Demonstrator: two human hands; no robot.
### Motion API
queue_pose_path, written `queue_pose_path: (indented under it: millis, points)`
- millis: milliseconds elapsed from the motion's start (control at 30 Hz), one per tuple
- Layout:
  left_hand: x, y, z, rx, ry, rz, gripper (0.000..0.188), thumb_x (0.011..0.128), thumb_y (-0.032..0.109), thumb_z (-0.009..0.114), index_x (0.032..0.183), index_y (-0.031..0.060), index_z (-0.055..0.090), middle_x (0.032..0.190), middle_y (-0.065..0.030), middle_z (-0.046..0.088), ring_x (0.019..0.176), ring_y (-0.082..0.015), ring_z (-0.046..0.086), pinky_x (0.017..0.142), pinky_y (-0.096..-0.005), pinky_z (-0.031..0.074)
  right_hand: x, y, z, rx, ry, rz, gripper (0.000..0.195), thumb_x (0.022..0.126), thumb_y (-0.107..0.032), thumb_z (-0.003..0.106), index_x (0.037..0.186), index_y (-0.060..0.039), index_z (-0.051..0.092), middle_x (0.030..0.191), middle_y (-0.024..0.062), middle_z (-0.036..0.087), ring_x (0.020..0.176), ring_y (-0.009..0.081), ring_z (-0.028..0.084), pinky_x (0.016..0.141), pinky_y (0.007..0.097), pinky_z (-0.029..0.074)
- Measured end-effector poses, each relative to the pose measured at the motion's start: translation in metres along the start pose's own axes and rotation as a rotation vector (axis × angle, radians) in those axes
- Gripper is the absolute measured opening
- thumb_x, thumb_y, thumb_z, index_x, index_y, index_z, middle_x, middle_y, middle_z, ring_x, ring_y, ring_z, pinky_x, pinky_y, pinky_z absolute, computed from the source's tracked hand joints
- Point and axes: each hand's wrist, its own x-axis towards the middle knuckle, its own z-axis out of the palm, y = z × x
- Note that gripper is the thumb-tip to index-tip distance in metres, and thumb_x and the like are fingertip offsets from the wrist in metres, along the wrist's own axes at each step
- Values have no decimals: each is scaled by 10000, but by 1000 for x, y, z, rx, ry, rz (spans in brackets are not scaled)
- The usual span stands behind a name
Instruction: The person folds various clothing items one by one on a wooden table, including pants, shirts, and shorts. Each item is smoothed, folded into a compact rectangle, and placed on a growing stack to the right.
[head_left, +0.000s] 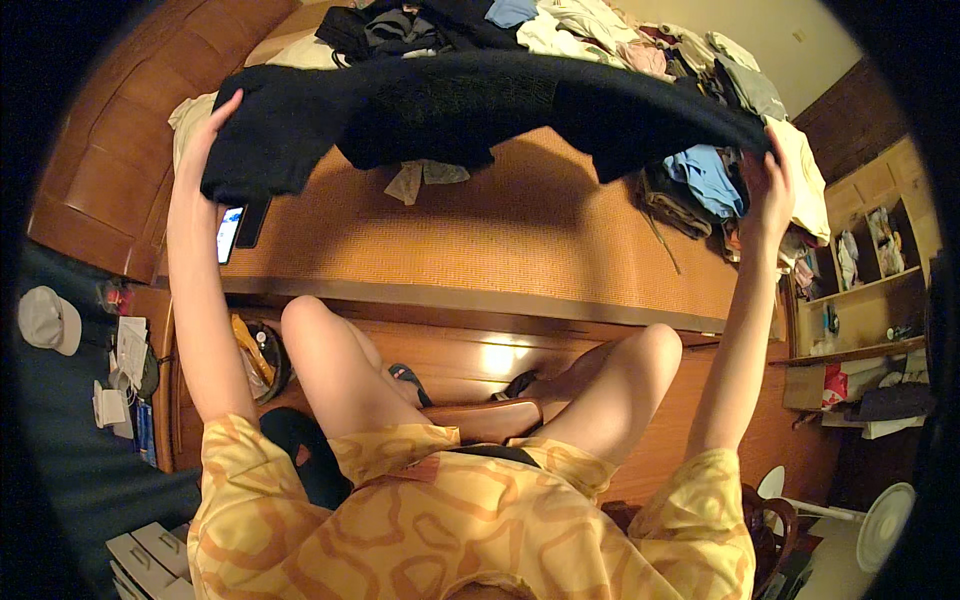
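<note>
A wide dark garment (450, 97), black or navy, is stretched in the air between my two hands over a bed with a woven mat (480, 247). My left hand (214, 135) grips its left end, with the thumb lying on top of the fabric. At the other end, my right hand (772, 187) pinches the cloth, its fingers partly hidden. The garment sags in folds, and its lower edge hangs unevenly. Below its middle, small pale crumpled pieces (424, 180) lie on the mat. Beneath my left wrist is a phone with a lit screen (229, 234).
Heaped clothes (577, 34) line the bed's far side. At right, a blue garment (705, 180) tops a clothes stack. A brown padded headboard (112, 165) stands left, wooden shelves (862, 292) right. A bin (274, 360) sits by my left knee. A white fan (885, 525) is low right.
</note>
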Motion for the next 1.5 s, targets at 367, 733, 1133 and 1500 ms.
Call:
queue_pose_path:
  millis: [367, 733, 1133, 1500]
  points:
    - [-177, -152, -33, 147, 397, -482, 632, 770, 138, 701, 1313, -13, 415, 1236, -154, 537, 1115, -275, 534, 951, -382, 436, -235, 64, -81, -88, 89, 865, 290, 925, -196, 415, 1059, -72, 642, 840, 63, 625, 672, 150, 633, 632, 250, 514]
    - [-179, -141, -11, 129, 329, -281, 679, 775, 140, 639, 1389, 39, 368, 1360, -131, 432, 1248, -236, 427, 1041, -322, 324, -227, 76, -104, -39, 210, 924, 236, 872, -257, 566, 1000, -79, 652, 795, -8, 537, 665, 153, 633, 617, 265, 512]
    - [154, -255, 43, 668, -281, 228, 705, 872, 270, 577, 1443, 82, 208, 1296, -175, 493, 1134, -265, 518, 977, -355, 389, -96, 267, -70, -560, -429, 854, 750, 843, -402, 568, 1438, -94, 232, 1453, 156, 317, 1334, 290, 307, 1061, 402, 270]
    - [17, -344, -35, 1808, -70, 667, 571, 842, 400, 551, 1313, 99, 434, 1355, -139, 419, 1247, -305, 389, 1040, -476, 265, -184, 267, -64, -1390, -335, 562, 991, 660, -633, 685, 1427, -174, 257, 1460, 171, 260, 1311, 375, 286, 1039, 489, 312]
